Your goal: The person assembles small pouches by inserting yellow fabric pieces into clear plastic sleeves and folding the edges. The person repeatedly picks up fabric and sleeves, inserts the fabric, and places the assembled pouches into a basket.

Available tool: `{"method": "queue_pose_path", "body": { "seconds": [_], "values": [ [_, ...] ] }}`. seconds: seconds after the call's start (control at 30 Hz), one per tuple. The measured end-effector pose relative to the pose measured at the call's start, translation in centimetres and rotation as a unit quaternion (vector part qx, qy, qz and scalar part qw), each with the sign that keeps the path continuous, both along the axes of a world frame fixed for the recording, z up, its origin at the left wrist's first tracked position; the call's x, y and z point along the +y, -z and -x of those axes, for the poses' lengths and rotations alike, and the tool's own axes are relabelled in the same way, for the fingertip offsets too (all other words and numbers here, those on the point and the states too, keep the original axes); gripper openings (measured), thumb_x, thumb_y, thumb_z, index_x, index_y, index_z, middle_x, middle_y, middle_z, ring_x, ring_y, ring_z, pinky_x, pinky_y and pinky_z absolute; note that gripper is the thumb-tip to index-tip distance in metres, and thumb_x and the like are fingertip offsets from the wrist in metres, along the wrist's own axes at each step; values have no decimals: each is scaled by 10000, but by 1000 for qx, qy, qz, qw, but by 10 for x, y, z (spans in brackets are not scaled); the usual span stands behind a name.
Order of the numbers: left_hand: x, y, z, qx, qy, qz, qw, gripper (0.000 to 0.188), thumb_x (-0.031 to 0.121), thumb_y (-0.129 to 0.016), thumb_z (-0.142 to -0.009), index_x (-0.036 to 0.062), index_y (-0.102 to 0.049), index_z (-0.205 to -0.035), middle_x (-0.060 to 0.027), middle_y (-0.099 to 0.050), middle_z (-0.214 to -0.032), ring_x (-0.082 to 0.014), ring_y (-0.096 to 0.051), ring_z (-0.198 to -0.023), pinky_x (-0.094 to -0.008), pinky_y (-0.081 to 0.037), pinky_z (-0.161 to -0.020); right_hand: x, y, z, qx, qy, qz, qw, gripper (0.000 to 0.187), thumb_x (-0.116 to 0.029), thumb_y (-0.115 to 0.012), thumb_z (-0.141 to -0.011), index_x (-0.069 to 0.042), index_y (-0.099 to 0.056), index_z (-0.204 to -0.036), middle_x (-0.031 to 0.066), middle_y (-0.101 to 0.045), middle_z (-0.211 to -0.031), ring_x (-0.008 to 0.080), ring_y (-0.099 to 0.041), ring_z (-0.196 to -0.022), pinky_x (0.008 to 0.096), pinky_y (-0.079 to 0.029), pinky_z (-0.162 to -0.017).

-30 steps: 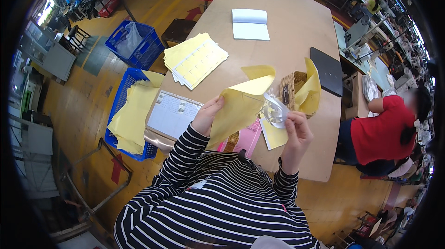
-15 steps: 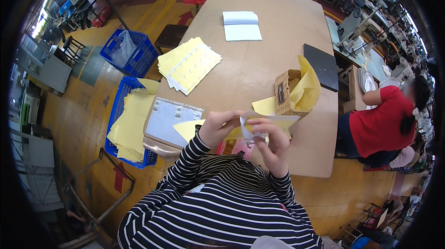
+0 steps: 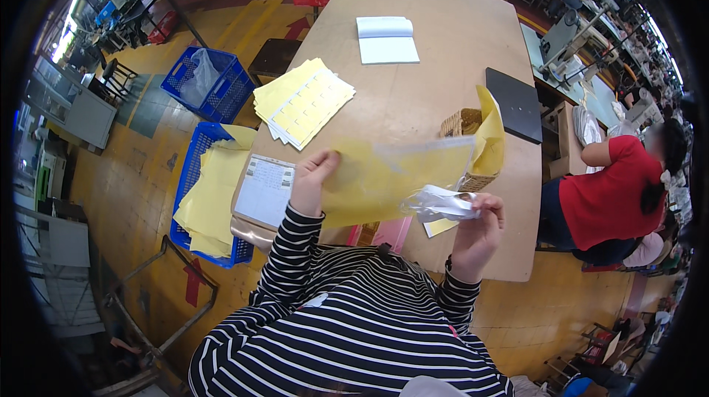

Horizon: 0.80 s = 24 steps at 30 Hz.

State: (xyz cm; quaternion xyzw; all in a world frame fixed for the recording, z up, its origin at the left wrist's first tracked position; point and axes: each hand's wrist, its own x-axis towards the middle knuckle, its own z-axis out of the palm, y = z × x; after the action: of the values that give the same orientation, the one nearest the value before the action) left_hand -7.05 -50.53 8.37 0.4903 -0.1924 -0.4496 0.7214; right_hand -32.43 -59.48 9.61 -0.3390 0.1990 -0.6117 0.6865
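Note:
A translucent yellow sheet (image 3: pixel 384 175) is stretched out above the near part of the table, smeared a little by motion. My left hand (image 3: pixel 312 183) pinches its left edge between thumb and fingers. To the right, my right hand (image 3: pixel 478 231) grips a crumpled white strip (image 3: pixel 443 203), which overlaps the sheet's lower right part; whether the two are still joined I cannot tell. Behind the sheet's right end stands a wicker basket (image 3: pixel 461 122) with yellow sheets (image 3: pixel 490 138) sticking up from it. Beneath my hands lie a pink item (image 3: pixel 391 236) and a small yellow-and-white piece (image 3: pixel 439 226).
A printed form (image 3: pixel 266 189) and a stack of yellow sheets (image 3: pixel 306 101) lie at the table's left. An open notebook (image 3: pixel 388 46) and a black panel (image 3: pixel 513 105) lie farther back. Blue crates (image 3: pixel 193 168) stand left; a person in red (image 3: pixel 609 190) sits right.
My hands have moved apart. The yellow sheet, bunched between them before, is now spread wide, and the white strip has been drawn to the right by my right hand.

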Motion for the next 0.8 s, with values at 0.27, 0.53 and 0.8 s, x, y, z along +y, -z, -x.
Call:
{"method": "queue_pose_path", "body": {
  "seconds": [0.27, 0.53, 0.8],
  "values": [
    [9, -2, -12, 84, -30, 66, 994, 164, 93, -534, -905, -19, -629, -978, -68, -671, -862, -123, -651, -724, -220, -523, -642, -5, -10, 17, 70, 29, 41, 996, 203, -127, -471, -917, -26, -533, -1083, 85, -564, -1001, 205, -522, -1005, 339, -396, -932],
    [3, -11, 47, -19, 137, 6, 990, 162, 93, -560, -907, -31, -627, -987, -42, -648, -868, -90, -604, -768, -214, -485, -701, 12, -27, -35, 495, 46, 294, 816, 330, -117, -721, -759, -22, -599, -1050, 113, -621, -994, 218, -589, -887, 296, -469, -743],
    [-1, -12, 42, -103, 54, -99, 988, 282, 230, -647, -890, -36, -648, -985, -43, -661, -838, -83, -598, -717, -218, -484, -655, 25, -20, -47, 406, 42, 242, 880, 91, 46, -647, -806, 10, -615, -883, 101, -645, -933, 138, -597, -820, 250, -473, -735]
  ]
}}
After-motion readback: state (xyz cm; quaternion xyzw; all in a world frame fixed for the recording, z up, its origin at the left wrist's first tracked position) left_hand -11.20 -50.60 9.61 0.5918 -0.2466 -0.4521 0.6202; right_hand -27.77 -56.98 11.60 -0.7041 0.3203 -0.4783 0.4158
